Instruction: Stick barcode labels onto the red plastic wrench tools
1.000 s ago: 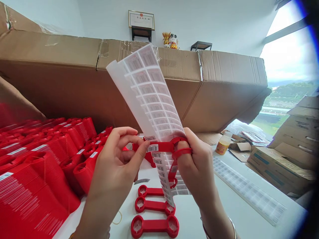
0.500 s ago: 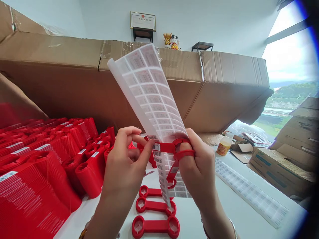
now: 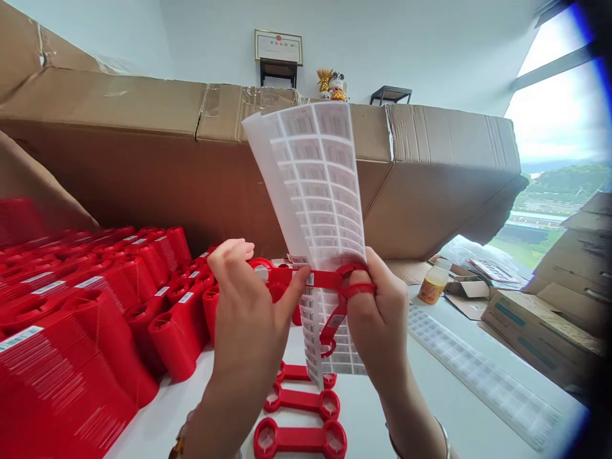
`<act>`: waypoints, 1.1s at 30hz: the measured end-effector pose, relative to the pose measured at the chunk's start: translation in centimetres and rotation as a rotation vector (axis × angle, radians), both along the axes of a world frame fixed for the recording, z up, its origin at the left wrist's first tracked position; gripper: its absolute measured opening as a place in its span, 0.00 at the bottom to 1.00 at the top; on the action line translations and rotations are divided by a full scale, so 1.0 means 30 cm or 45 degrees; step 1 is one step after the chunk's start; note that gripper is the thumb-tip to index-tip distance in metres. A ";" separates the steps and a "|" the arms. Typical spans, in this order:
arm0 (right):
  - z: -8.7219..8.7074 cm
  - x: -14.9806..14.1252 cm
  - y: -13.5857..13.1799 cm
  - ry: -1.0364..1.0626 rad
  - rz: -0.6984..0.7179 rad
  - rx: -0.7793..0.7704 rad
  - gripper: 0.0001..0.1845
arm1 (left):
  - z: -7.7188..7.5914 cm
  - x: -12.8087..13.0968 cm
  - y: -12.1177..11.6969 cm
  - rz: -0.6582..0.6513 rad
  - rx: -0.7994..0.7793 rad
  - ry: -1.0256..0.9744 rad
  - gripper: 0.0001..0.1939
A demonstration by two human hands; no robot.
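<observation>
My right hand (image 3: 380,306) is closed on a curled sheet of barcode labels (image 3: 325,191) together with red plastic pieces that have a ring at each end. One such red piece (image 3: 327,279) runs level across the sheet, and its ring sits round a finger of that hand. A second red piece (image 3: 335,322) hangs slanted below it. My left hand (image 3: 248,306) has its thumb on a small barcode label (image 3: 310,279) on the level piece, while its other fingers are apart from the thumb and slightly blurred.
More red pieces (image 3: 300,438) lie in a column on the white table (image 3: 382,421). Stacks of labelled red pieces (image 3: 71,344) fill the left. Behind is a large cardboard box (image 3: 143,166). On the right are another label sheet (image 3: 478,376), a bottle (image 3: 434,280) and cartons (image 3: 535,325).
The left thumb has slid right along the level red piece, and the left fingers have opened away from it. The label sheet has turned more upright, its top shifting right.
</observation>
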State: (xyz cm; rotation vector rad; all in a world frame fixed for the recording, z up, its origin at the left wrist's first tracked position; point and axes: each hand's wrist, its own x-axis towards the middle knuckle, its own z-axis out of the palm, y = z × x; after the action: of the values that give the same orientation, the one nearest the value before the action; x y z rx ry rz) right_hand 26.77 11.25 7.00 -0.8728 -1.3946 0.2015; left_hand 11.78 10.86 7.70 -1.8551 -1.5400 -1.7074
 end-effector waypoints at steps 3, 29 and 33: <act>-0.004 -0.008 -0.007 -0.002 0.014 0.012 0.18 | -0.008 0.016 -0.006 -0.062 0.099 0.000 0.28; 0.015 0.038 0.066 0.118 0.235 -0.176 0.11 | 0.069 -0.169 0.035 -0.746 -0.803 -0.580 0.23; 0.029 0.069 0.094 0.096 0.452 -0.347 0.12 | 0.078 -0.189 0.014 -1.071 -0.722 -0.825 0.13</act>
State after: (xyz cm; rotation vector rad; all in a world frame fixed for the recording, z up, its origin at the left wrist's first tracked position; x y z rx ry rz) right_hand 28.83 14.06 7.86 -0.8234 -1.4642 0.7024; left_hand 6.11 11.29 10.04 -2.6795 -1.7019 -2.6462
